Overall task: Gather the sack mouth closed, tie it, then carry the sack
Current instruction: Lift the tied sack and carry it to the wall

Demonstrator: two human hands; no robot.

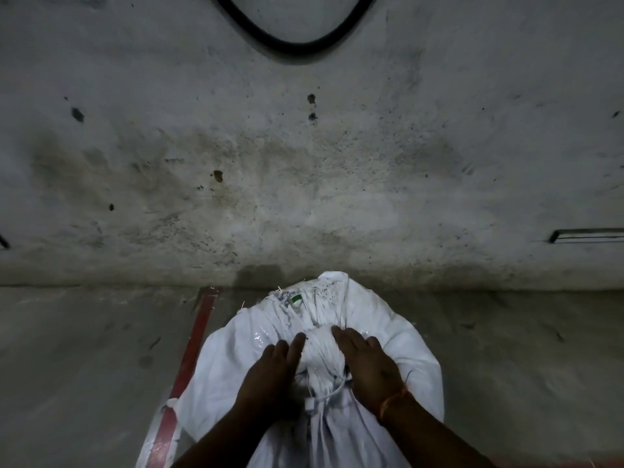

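Note:
A full white woven sack (398, 352) stands on the concrete floor against the wall, low in the middle of the head view. Its mouth (320, 349) is bunched into a twisted neck, with white string wound around it and loose ends hanging toward me. My left hand (270, 376) lies on the left side of the neck, fingers straight and pointing up. My right hand (368, 363) rests on the right side of the neck, fingers stretched flat over the cloth. The flared top of the sack (314, 295) sticks out beyond the neck.
A stained grey wall (304, 146) rises right behind the sack, with a black cable loop (290, 45) hanging high on it. A red painted line (189, 359) runs along the floor left of the sack. Bare concrete floor (84, 366) spreads on both sides.

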